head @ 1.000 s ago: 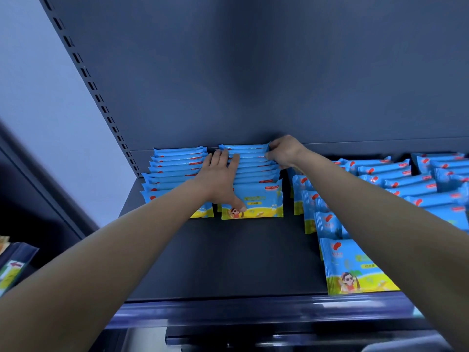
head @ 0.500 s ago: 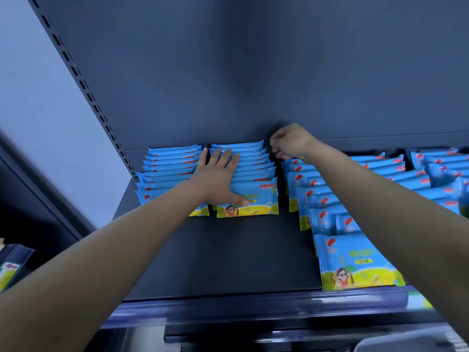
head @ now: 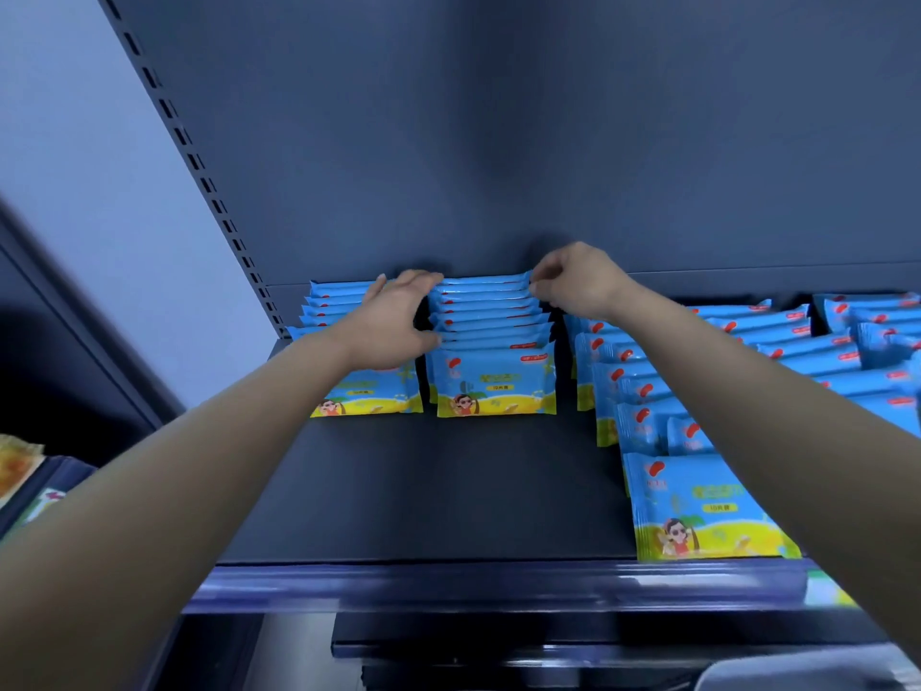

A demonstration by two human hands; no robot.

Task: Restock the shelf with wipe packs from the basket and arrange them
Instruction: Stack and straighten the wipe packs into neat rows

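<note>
Blue and yellow wipe packs stand in rows on a dark shelf (head: 448,491). The second row (head: 493,381) sits between my hands. My left hand (head: 393,321) lies against that row's left side with curved fingers and thumb touching the pack edges, partly covering the leftmost row (head: 369,394). My right hand (head: 578,281) has its fingers curled and pinches the right ends of the rearmost packs of the second row. Further rows (head: 643,386) fill the right, with one pack (head: 707,511) near the front edge.
The shelf's back panel and a perforated upright (head: 209,182) close in the rear and left. More packs (head: 872,331) stand at the far right. Other goods (head: 20,471) sit on a lower left shelf. A pale object (head: 807,675) shows at the bottom right.
My left hand has slid off the top of the second row to its left side. My right hand has shifted left from the third row to the back right corner of the second row.
</note>
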